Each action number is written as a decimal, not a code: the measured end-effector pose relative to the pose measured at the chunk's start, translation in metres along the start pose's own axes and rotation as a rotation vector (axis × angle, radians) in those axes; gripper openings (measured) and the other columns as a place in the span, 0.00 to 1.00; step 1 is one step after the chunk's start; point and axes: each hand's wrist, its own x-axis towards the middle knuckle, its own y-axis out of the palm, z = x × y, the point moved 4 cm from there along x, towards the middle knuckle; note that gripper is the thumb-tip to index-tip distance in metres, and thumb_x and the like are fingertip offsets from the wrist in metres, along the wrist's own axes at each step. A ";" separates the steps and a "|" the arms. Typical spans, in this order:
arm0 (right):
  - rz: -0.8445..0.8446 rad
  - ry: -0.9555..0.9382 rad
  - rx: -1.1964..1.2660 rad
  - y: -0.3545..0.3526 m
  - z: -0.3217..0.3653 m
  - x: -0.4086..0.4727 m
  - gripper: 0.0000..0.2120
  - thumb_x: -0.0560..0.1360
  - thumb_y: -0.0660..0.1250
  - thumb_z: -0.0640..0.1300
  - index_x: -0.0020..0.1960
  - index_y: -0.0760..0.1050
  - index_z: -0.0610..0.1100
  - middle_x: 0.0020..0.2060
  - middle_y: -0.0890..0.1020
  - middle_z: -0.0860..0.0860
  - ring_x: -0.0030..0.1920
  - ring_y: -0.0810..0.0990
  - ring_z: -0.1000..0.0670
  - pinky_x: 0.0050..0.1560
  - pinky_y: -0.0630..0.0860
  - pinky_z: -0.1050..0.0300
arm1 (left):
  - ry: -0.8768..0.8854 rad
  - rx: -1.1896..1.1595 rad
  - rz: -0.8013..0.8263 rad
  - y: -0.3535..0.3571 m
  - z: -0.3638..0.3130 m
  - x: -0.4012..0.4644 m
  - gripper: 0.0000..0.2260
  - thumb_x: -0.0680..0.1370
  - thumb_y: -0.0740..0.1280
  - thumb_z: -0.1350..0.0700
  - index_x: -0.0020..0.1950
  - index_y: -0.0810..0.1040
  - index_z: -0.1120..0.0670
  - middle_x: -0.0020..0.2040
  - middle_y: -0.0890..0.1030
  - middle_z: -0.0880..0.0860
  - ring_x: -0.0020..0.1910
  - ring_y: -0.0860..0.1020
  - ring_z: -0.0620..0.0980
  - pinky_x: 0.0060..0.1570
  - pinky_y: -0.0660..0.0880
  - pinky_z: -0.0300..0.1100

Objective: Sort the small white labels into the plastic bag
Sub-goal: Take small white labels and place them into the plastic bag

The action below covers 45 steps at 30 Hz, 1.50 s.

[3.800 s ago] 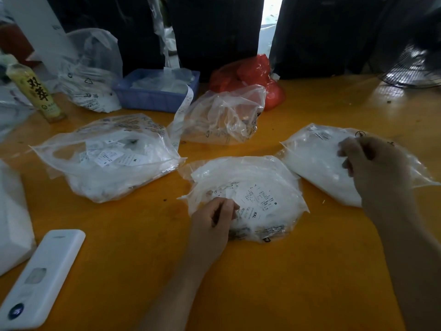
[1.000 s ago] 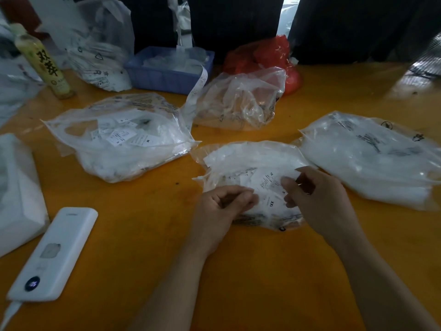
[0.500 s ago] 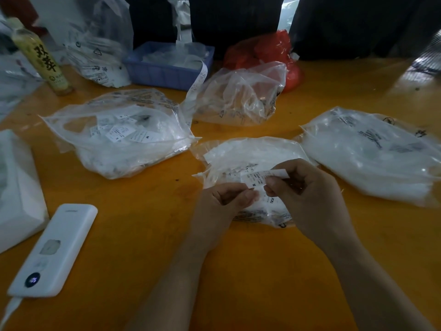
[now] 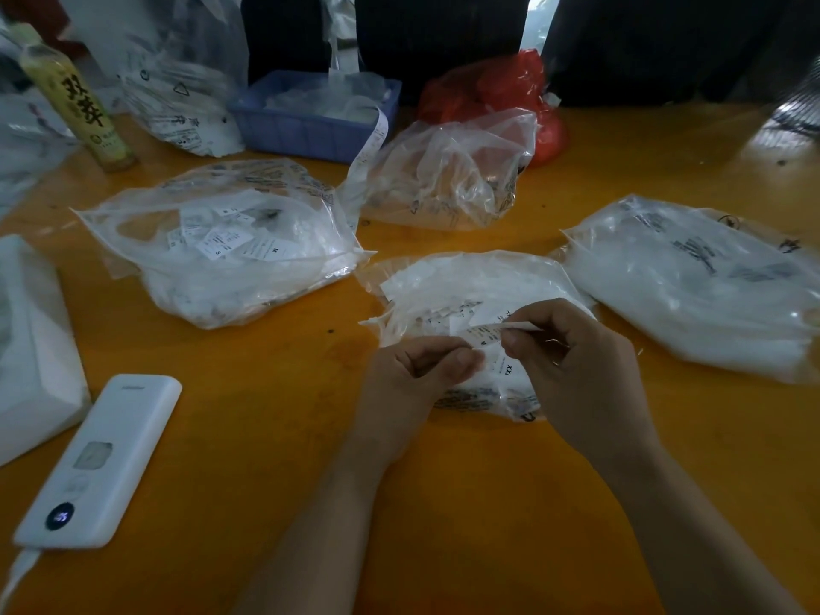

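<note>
Centrally in the head view, the right hand and left hand each pinch one end of a label just above the bag. Light, limp paper, I judge; edges are best pinched.

One head-worn view looks forward and down, close over the orange table, dark backdrop at 12 o'clock.

I read this as a garment-packing workshop: an orange table crowded with clear label bags (sizes S, M showing), and a blue parts tray beyond my left hand.
</note>
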 end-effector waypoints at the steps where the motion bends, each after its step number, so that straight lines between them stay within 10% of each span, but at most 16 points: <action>1: -0.002 -0.009 -0.026 0.000 -0.001 -0.001 0.05 0.76 0.73 0.42 0.51 0.81 0.49 0.42 0.81 0.64 0.47 0.81 0.63 0.46 0.75 0.72 | 0.003 0.017 -0.002 0.000 0.000 0.000 0.07 0.78 0.76 0.51 0.55 0.89 0.49 0.52 0.89 0.53 0.53 0.88 0.53 0.54 0.83 0.41; 11: 0.136 -0.103 -0.186 0.003 -0.002 0.004 0.06 0.78 0.71 0.45 0.54 0.82 0.49 0.43 0.84 0.57 0.42 0.82 0.56 0.43 0.82 0.53 | -0.054 -0.025 -0.056 0.003 0.000 -0.002 0.09 0.74 0.77 0.53 0.53 0.89 0.50 0.50 0.89 0.54 0.47 0.89 0.55 0.47 0.85 0.40; 15: 0.025 -0.040 -0.092 0.001 0.000 0.003 0.13 0.77 0.69 0.50 0.62 0.75 0.54 0.41 0.81 0.62 0.44 0.81 0.61 0.44 0.78 0.70 | -0.078 0.013 -0.072 0.003 0.000 -0.003 0.13 0.74 0.76 0.51 0.56 0.88 0.54 0.51 0.89 0.53 0.47 0.89 0.54 0.43 0.86 0.43; 26: 0.109 -0.104 -0.087 0.012 0.001 -0.006 0.08 0.76 0.73 0.47 0.55 0.84 0.48 0.45 0.84 0.57 0.42 0.82 0.60 0.44 0.79 0.68 | -0.020 0.129 -0.101 -0.001 -0.006 -0.005 0.09 0.79 0.73 0.53 0.57 0.89 0.53 0.47 0.89 0.52 0.39 0.88 0.50 0.32 0.81 0.36; 35: 0.043 0.011 0.013 0.002 -0.004 -0.001 0.09 0.76 0.73 0.44 0.56 0.83 0.49 0.45 0.84 0.60 0.45 0.83 0.61 0.46 0.78 0.71 | 0.093 0.471 -0.111 0.001 -0.033 -0.004 0.08 0.80 0.74 0.51 0.51 0.84 0.36 0.50 0.86 0.37 0.43 0.83 0.36 0.42 0.78 0.31; 39: 0.025 0.097 0.120 -0.005 -0.011 0.001 0.10 0.77 0.71 0.48 0.58 0.81 0.55 0.44 0.84 0.62 0.45 0.83 0.61 0.47 0.79 0.68 | 0.158 0.523 -0.314 -0.022 -0.070 -0.001 0.10 0.79 0.74 0.52 0.48 0.85 0.34 0.49 0.84 0.34 0.47 0.82 0.35 0.38 0.79 0.30; 45: 0.039 0.144 0.150 -0.007 -0.019 -0.004 0.08 0.78 0.70 0.47 0.57 0.81 0.54 0.44 0.85 0.60 0.44 0.84 0.59 0.47 0.81 0.64 | -0.177 -0.090 -0.823 -0.128 -0.098 0.033 0.04 0.81 0.73 0.56 0.54 0.83 0.54 0.49 0.87 0.52 0.36 0.85 0.42 0.26 0.74 0.34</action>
